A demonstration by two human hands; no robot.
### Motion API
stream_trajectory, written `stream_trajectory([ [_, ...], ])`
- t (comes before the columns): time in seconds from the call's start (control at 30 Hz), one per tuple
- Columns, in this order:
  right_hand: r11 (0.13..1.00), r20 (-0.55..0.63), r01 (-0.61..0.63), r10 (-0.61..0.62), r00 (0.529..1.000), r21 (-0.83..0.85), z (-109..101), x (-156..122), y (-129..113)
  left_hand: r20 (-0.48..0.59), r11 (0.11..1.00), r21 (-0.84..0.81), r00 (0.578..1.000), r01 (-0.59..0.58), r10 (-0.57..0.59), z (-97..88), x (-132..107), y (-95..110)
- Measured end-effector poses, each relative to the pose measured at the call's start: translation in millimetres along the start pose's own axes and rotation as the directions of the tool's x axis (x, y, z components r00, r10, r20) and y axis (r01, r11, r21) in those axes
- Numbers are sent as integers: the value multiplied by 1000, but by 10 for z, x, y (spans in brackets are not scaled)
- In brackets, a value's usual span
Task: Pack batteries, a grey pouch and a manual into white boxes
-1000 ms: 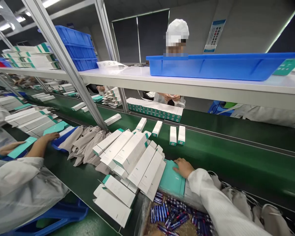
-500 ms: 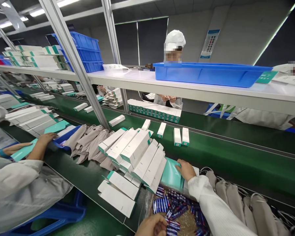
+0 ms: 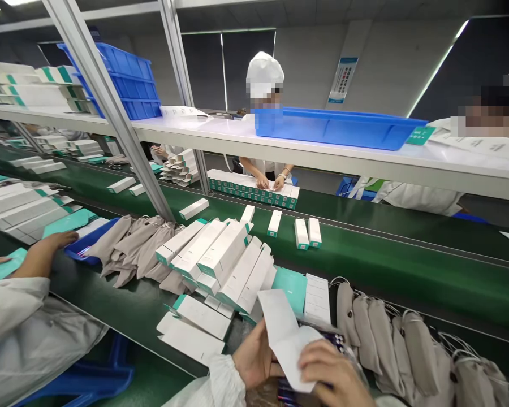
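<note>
Both my hands are low in the view, holding a white folded card [image 3: 286, 339] between them. My left hand [image 3: 254, 353] grips its left edge, and my right hand [image 3: 331, 376] lies across its lower right part. Below them, a box of blue-and-silver small items [image 3: 288, 391] is mostly hidden. Just beyond the card lie a teal folder [image 3: 290, 288] and a white printed card [image 3: 317, 298]. To the left is a heap of white cartons with teal ends [image 3: 224, 260], with flat white cartons [image 3: 195, 330] nearer me.
Beige drawstring pouches [image 3: 385, 339] lie in a row to the right, and more [image 3: 131, 246] lie beyond the cartons. A co-worker's hand [image 3: 42, 251] rests at the left by a blue tray [image 3: 89, 243]. A green conveyor belt [image 3: 407, 271] runs beneath a white shelf [image 3: 280, 141] holding a blue crate [image 3: 339, 129].
My right hand has left the teal folder and come back toward me. My left hand has risen from the box, and both now hold the white card. The view has swung slightly left.
</note>
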State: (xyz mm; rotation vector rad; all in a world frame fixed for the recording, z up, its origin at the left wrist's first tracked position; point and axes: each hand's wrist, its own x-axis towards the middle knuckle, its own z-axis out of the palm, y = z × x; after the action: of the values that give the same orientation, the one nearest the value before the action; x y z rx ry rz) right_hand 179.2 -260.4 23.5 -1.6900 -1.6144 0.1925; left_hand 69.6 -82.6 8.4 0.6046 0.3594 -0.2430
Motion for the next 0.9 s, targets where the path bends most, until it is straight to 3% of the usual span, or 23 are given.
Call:
stream_trajectory([
  [0.07,989,101,98,-87,991,-109,108,-81,-42,-26,998,47,999,37,-36,-30,12,-19],
  [0.17,976,168,140,-112,979,-168,167,-107,-92,-28,995,79,998,67,-65,-51,15,-95],
  [0.3,991,250,128,-117,961,-26,111,-25,-217,65,996,89,998,6,-12,-48,-19,-190],
  [0.37,996,234,61,-74,969,60,1,54,-176,21,997,71,999,-38,37,-76,-55,-213],
  [0.43,991,181,-137,133,974,9,-169,174,31,-58,994,57,994,-89,93,-129,-103,-221],
  [0.47,962,138,-267,273,952,-61,-265,252,198,-86,993,57,991,-102,107,-158,-133,-223],
  [0.5,868,103,-449,476,873,-213,-357,341,397,-102,992,60,988,-107,113,-184,-166,-224],
  [0.6,664,-6,-634,689,725,-397,-537,618,1054,-73,993,37,991,-111,114,-208,-278,-241],
  [0.67,551,-48,-689,764,643,-471,-550,753,1407,-21,994,7,994,-111,111,-183,-352,-265],
  [0.73,484,-67,-703,798,599,-522,-510,807,1631,41,996,1,995,-93,93,-157,-412,-297],
  [0.8,474,-61,-684,796,602,-554,-468,774,1742,73,997,22,995,-69,67,-160,-449,-334],
  [0.9,516,-40,-646,763,645,-563,-484,615,1772,28,996,33,997,-77,76,-235,-463,-405],
])
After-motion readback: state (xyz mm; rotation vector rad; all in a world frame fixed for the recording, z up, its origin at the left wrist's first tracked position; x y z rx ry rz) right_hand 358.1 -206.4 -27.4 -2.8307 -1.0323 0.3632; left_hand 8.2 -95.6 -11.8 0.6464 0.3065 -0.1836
